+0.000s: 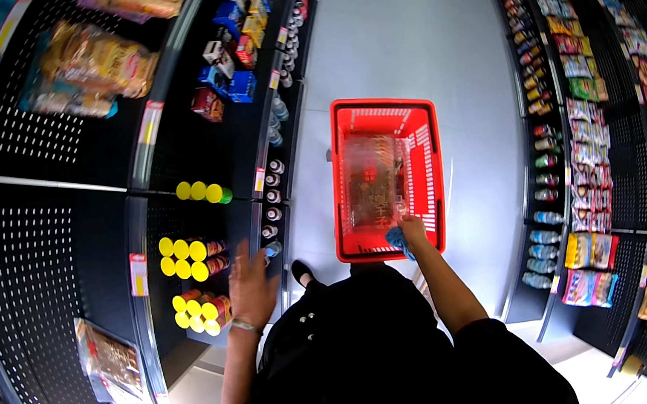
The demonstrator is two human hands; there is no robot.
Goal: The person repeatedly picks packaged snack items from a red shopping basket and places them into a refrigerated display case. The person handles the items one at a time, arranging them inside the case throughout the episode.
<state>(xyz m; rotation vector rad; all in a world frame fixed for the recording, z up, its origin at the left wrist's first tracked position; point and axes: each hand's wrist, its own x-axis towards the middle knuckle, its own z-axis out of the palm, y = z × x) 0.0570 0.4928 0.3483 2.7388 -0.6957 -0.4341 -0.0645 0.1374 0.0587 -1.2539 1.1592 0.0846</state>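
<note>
A red plastic shopping basket (439, 181) stands in front of me, with a clear plastic package (369, 184) bearing writing inside it. At the basket's near right part, my right hand (413, 230) is closed on a blue cloth (396, 240); whether it also touches the basket is unclear. My left hand (252, 284), slightly blurred and with a band at the wrist, is raised with its fingers apart and holds nothing. Beside it on the left shelf are canisters with yellow lids (201, 270) and a row of bottles (272, 196).
Dark shelving lines both sides of the grey floor aisle (396, 27). On the left are bagged bread (97, 60) and small boxes (241, 86). Snack bags (588, 155) and water bottles (543, 252) fill shelves at right. My shoe (302, 270) is near the left shelf.
</note>
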